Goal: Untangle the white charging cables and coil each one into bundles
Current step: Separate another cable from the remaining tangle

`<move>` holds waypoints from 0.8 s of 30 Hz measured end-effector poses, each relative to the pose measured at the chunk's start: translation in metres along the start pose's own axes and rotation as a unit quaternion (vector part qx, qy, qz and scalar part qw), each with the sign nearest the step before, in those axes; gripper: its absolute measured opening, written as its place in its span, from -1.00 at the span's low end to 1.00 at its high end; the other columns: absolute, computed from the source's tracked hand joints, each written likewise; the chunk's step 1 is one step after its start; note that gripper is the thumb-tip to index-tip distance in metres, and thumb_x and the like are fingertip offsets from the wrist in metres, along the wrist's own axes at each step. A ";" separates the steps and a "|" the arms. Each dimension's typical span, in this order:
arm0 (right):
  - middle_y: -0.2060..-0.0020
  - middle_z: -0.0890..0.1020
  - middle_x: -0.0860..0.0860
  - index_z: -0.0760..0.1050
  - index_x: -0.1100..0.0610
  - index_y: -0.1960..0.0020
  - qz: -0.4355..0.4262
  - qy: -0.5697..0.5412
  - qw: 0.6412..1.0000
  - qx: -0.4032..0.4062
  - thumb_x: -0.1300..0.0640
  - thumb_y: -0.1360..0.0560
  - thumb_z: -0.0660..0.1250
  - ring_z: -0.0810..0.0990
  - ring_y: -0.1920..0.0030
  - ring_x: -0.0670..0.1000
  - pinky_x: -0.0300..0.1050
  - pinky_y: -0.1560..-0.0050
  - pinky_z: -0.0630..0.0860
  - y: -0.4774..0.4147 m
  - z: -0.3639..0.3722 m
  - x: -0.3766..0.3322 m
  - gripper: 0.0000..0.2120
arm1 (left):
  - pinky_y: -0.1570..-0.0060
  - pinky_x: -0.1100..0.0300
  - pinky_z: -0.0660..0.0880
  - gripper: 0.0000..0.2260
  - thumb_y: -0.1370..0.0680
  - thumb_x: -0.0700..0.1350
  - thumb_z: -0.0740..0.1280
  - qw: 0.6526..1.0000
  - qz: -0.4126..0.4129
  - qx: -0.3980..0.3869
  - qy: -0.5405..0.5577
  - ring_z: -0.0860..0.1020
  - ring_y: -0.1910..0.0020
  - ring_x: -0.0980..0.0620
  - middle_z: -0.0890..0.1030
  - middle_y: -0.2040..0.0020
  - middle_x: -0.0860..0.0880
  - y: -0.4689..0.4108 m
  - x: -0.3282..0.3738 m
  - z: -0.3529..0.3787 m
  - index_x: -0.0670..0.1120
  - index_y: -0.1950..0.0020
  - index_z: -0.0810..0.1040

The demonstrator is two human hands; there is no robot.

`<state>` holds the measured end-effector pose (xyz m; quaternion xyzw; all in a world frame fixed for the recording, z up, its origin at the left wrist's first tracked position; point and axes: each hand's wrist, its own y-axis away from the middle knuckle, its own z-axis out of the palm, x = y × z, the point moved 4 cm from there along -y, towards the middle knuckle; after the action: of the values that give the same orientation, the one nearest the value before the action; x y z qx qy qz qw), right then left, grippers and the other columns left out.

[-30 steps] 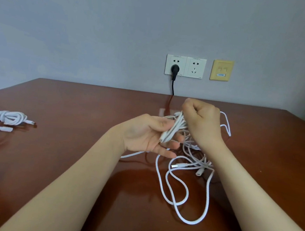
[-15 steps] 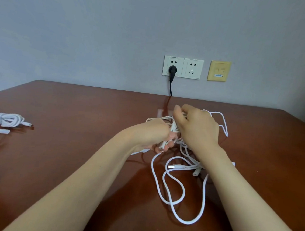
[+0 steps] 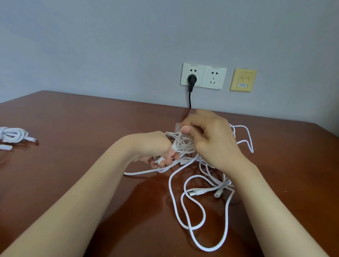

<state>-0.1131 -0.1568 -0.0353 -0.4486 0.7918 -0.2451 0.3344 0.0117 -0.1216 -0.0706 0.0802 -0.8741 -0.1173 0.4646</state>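
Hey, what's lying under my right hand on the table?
Under the right hand sits the tangle of white cables, loops trailing onto the table. The knot's middle is covered.

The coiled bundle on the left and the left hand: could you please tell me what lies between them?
In the head view, only bare tabletop lies between the coiled bundle and the left hand.

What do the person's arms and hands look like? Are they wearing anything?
Both arms are bare right to the edge of the picture, so no sleeves show. The left hand and the right hand wear no gloves. I can see no watch, bracelet or ring on them.
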 end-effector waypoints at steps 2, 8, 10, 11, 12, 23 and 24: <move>0.39 0.38 -0.15 0.59 0.10 0.20 0.000 -0.023 1.000 0.005 0.12 -0.42 0.23 0.35 0.30 -0.16 -0.26 0.27 0.28 0.000 0.000 0.002 -0.83 | 0.49 0.33 0.22 -0.76 -0.60 -0.32 0.08 0.998 0.010 -0.030 -0.050 0.35 0.56 0.14 0.42 0.44 -0.01 0.002 0.005 0.007 -0.15 0.19 0.46; 0.32 0.59 -0.10 0.56 -0.04 0.31 0.106 -0.157 0.980 -0.064 0.24 -0.44 0.39 0.49 0.29 -0.22 -0.34 0.15 0.39 0.000 0.003 0.016 -0.77 | 0.40 0.32 0.33 -0.69 -0.55 -0.37 0.13 0.983 0.127 -0.044 -0.127 0.42 0.44 0.14 0.48 0.46 0.09 0.005 0.017 0.023 -0.08 0.33 0.41; 0.34 0.63 -0.11 0.59 -0.01 0.30 0.180 -0.249 0.947 -0.098 0.23 -0.39 0.42 0.56 0.28 -0.21 -0.37 0.16 0.47 0.001 -0.001 0.025 -0.83 | 0.40 0.39 0.35 -0.75 -0.55 -0.36 0.15 0.978 0.159 -0.029 -0.134 0.39 0.46 0.19 0.44 0.42 0.07 0.005 0.021 0.028 -0.11 0.23 0.48; 0.35 0.64 -0.09 0.61 0.02 0.30 0.216 -0.284 0.926 -0.126 0.19 -0.36 0.42 0.58 0.31 -0.19 -0.37 0.21 0.49 0.004 -0.003 0.030 -0.90 | 0.40 0.40 0.34 -0.80 -0.56 -0.34 0.15 0.976 0.171 -0.026 -0.136 0.38 0.45 0.19 0.42 0.39 0.05 0.005 0.023 0.029 -0.15 0.14 0.52; 0.36 0.64 -0.05 0.61 0.06 0.29 0.249 -0.314 0.903 -0.157 0.16 -0.32 0.41 0.59 0.34 -0.17 -0.36 0.27 0.50 0.007 -0.004 0.034 -0.97 | 0.38 0.36 0.35 -0.81 -0.57 -0.34 0.15 0.974 0.184 -0.025 -0.133 0.37 0.43 0.17 0.41 0.38 0.04 0.005 0.024 0.031 -0.17 0.07 0.54; 0.55 0.33 -0.04 0.61 0.04 0.33 0.322 -0.305 0.890 -0.102 0.19 -0.54 0.27 0.20 0.61 -0.15 -0.34 0.58 0.17 0.009 0.013 0.037 -0.70 | 0.24 0.19 0.36 -0.71 -0.54 -0.32 0.14 0.962 0.201 0.187 -0.014 0.37 0.39 0.07 0.43 0.39 0.04 0.004 0.023 -0.007 -0.01 0.26 0.49; 0.58 0.36 -0.09 0.60 0.07 0.27 0.293 -0.230 0.923 -0.096 0.15 -0.55 0.27 0.27 0.58 -0.15 -0.31 0.51 0.24 0.007 0.013 0.032 -0.76 | 0.26 0.20 0.34 -0.70 -0.55 -0.30 0.14 0.958 0.190 0.215 -0.020 0.37 0.38 0.08 0.43 0.37 0.05 0.004 0.023 -0.009 0.02 0.27 0.47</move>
<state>-0.1195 -0.1826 -0.0588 -0.2710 0.8090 0.0511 0.5191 0.0059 -0.1247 -0.0464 0.0083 -0.8870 0.1620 0.4324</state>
